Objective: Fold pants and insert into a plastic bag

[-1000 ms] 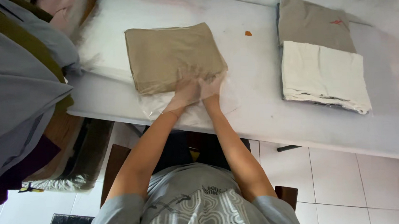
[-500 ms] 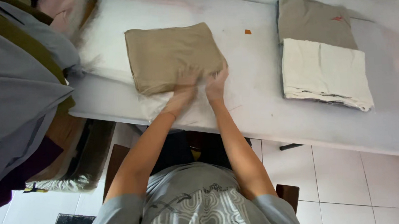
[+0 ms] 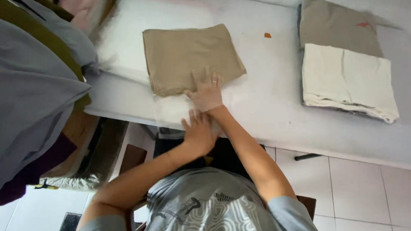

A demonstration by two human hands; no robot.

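The right hand [image 3: 208,93] lies flat, fingers spread, on the near edge of a folded tan garment [image 3: 190,57], where a clear plastic bag [image 3: 178,113] begins. It presses down and grips nothing. The left hand [image 3: 198,133] rests open, palm down, on the bag at the near edge of the desk [image 3: 268,86], just behind the right hand. The two hands are close together but not touching.

The tan garment lies square on the desk, partly over the bag. The bag is thin and hard to trace; whether the garment has entered its mouth cannot be told.

Judgement: the step in hand is bagging or smoothing the folded garment. The next move calls for one hand to pin the bag and the other to keep the fold flat.

To the right, well apart, a cream folded cloth [image 3: 347,81] lies on a grey folded cloth [image 3: 336,26]. At the left hangs a pile of grey and olive clothes [image 3: 29,89].
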